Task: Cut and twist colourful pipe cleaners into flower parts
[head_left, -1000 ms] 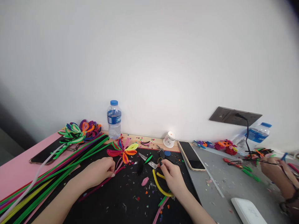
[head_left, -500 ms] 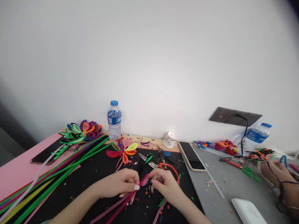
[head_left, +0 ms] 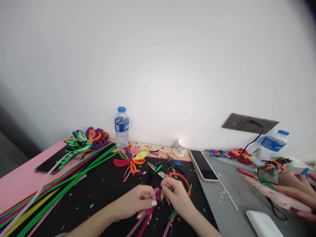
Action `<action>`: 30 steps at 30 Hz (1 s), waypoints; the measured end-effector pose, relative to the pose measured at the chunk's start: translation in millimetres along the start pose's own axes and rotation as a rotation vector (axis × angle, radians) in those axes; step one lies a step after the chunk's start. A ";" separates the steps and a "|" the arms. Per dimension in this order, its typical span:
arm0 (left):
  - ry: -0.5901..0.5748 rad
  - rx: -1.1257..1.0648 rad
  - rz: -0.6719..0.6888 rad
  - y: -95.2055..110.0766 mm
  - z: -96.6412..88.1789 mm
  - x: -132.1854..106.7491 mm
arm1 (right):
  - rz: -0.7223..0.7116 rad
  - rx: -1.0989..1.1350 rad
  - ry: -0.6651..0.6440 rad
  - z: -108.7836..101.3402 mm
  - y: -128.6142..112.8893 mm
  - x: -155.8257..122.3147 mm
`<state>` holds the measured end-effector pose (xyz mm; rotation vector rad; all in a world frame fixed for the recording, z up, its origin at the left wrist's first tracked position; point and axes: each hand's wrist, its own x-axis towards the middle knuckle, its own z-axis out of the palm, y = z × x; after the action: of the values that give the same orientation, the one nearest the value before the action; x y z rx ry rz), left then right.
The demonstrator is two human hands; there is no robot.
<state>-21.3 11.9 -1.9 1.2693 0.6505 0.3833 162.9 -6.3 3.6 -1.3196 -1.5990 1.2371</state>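
Observation:
My left hand (head_left: pixel 138 201) is closed around a pair of pink pipe cleaners (head_left: pixel 145 220) that run down toward the bottom edge. My right hand (head_left: pixel 175 195) pinches the upper end of those pink pipe cleaners, right beside my left fingertips, and an orange-red pipe cleaner (head_left: pixel 184 180) arcs over its knuckles. Both hands meet above the black mat (head_left: pixel 103 194). Just beyond them lie scissors (head_left: pixel 156 170) and a finished pipe-cleaner flower (head_left: pixel 130 160).
Long pipe cleaners (head_left: pixel 61 184) fan across the left side by more flowers (head_left: pixel 86 138). A water bottle (head_left: pixel 121 126), small cup (head_left: pixel 179 147) and phone (head_left: pixel 203 160) stand near the wall. Another person's hands (head_left: pixel 283 191) work on the grey surface at right, near a second bottle (head_left: pixel 269 146).
My hands came together from apart; the left brought pink pipe cleaners in, the right dropped the yellow one and now pinches the pink ends. The other person's hands moved lower and nearer.

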 end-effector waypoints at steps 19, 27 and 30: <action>0.383 -0.069 0.219 0.5 -9.2 49.1 | -0.109 -0.125 0.281 -11.5 7.0 7.5; 0.332 -0.068 0.190 -7.4 -12.3 48.3 | -0.075 0.079 0.269 -7.2 6.1 8.5; 0.310 -0.033 0.194 -6.8 -13.0 47.5 | -0.052 0.140 0.246 -8.4 7.3 9.9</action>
<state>6.1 48.4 -21.6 1.2569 0.7801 0.7587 170.6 5.4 -1.5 -1.2789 -1.3413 1.0878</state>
